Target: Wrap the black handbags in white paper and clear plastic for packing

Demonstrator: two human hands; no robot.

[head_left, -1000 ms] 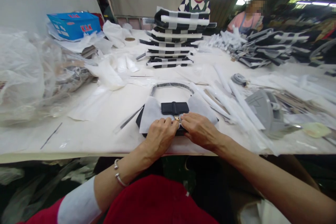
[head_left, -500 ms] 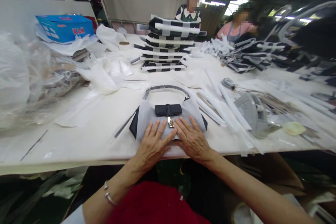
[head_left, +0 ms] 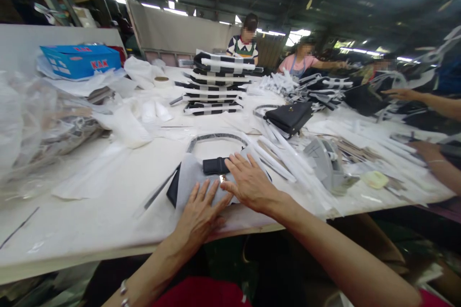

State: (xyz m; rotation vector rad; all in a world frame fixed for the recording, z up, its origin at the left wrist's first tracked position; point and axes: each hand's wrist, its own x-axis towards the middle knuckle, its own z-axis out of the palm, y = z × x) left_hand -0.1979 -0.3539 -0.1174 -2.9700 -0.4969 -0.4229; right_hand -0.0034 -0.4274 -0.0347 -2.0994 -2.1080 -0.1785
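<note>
A handbag (head_left: 187, 172) with black ends and a pale wrap over its front lies on the white table, its curved handle (head_left: 216, 137) pointing away from me. My left hand (head_left: 201, 211) lies on the lower front of the wrap with fingers spread. Palm down, my right hand (head_left: 250, 183) rests on the bag's right half, its fingertips at the black strap (head_left: 215, 166) and its thumb beside the gold clasp (head_left: 222, 179). Neither hand is wrapped round anything.
Behind the bag stand stacked wrapped bags (head_left: 216, 87). A black bag (head_left: 290, 117) lies right of them, near white strips and a grey tape dispenser (head_left: 320, 160). Plastic wrap and a blue box (head_left: 81, 61) are left. Other people are across the table and at right.
My right hand has slid up the bag to the strap, while my left stays low on the front. The view has turned right, and a black bag now lies behind the white strips.
</note>
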